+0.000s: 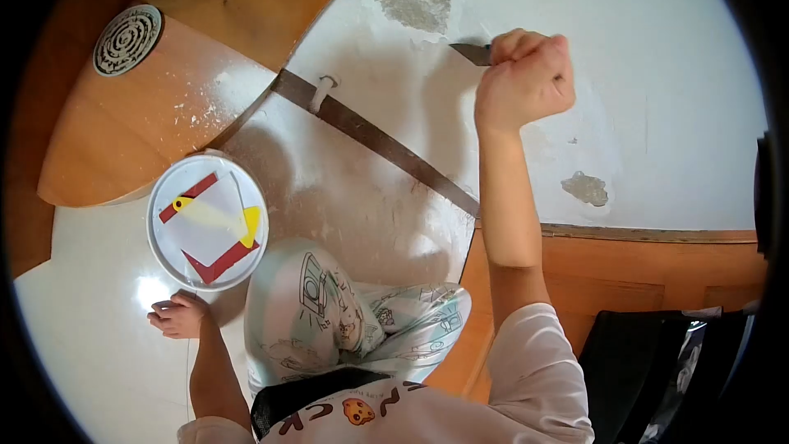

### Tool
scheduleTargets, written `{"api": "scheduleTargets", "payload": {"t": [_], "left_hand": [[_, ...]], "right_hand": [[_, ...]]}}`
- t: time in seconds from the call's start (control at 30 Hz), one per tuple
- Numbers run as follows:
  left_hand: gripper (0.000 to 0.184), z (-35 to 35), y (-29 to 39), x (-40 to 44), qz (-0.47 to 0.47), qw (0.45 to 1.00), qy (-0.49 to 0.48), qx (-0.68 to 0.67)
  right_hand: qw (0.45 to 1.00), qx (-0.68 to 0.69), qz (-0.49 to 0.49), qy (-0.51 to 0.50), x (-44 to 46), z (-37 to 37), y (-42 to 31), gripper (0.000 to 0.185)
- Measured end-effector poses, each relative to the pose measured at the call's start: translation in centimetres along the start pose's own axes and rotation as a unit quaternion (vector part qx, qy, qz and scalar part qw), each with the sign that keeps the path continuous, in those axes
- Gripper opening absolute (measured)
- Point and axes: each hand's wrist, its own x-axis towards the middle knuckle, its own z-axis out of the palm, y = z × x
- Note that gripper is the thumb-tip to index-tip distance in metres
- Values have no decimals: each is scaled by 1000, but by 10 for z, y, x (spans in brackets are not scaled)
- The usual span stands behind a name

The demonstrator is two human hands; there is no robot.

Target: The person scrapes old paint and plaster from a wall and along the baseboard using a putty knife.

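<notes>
My right hand (526, 78) is closed in a fist around a scraper (471, 53). Its dark, wedge-shaped blade points left against the white wall (649, 74), and the handle is hidden in my fingers. Just left of and above the blade, a rough grey patch of bare plaster (412, 2) shows where the coating is gone. Low on the left, my left hand (181, 316) is by the floor with its fingers curled in, below a round white bucket (154, 234). A dark spot shows between thumb and fingers; I cannot make out what it is.
On the bucket lies a white sheet (205, 222) with red and yellow parts. A smaller bare patch (585, 189) marks the wall lower right. White flakes lie on the wooden panel (148, 115) with a round grille (128, 40). A pipe stub (323, 94) stands by the dark skirting (378, 144).
</notes>
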Motion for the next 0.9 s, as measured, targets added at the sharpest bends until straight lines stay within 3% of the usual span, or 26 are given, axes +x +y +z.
{"api": "scheduleTargets", "payload": {"t": [0.17,0.27,0.4,0.5,0.6,0.63,0.67,0.8,0.83,0.87,0.9], "left_hand": [[44,-8,4,1,-7,999,-34,7],[44,-9,6,-1,-18,1000,-24,7],[45,-8,6,-1,-16,1000,-19,-9],[45,-10,2,-2,-8,999,-38,11],[44,-4,9,-2,-11,1000,-14,0],[44,-2,5,-2,0,1000,-13,0],[43,-3,-1,-1,20,1000,-14,-5],[39,-17,12,4,9,1000,7,5],[40,-20,7,7,-7,996,-90,21],[40,-9,2,2,11,1000,-24,3],[40,-9,7,2,6,1000,-18,0]], "right_hand": [[998,-9,40,49,2,8,-7,34],[997,57,10,44,6,5,-17,35],[997,44,46,33,2,12,-16,32],[992,-33,90,80,-1,16,0,34],[995,-36,61,72,-4,15,-11,36],[994,61,63,58,-1,8,-2,32],[993,-61,73,65,-3,11,7,33],[997,-42,50,47,-5,11,11,35],[994,-67,66,53,-7,6,7,35],[988,-46,140,47,-6,7,15,33],[991,-29,124,42,-11,1,13,34]]}}
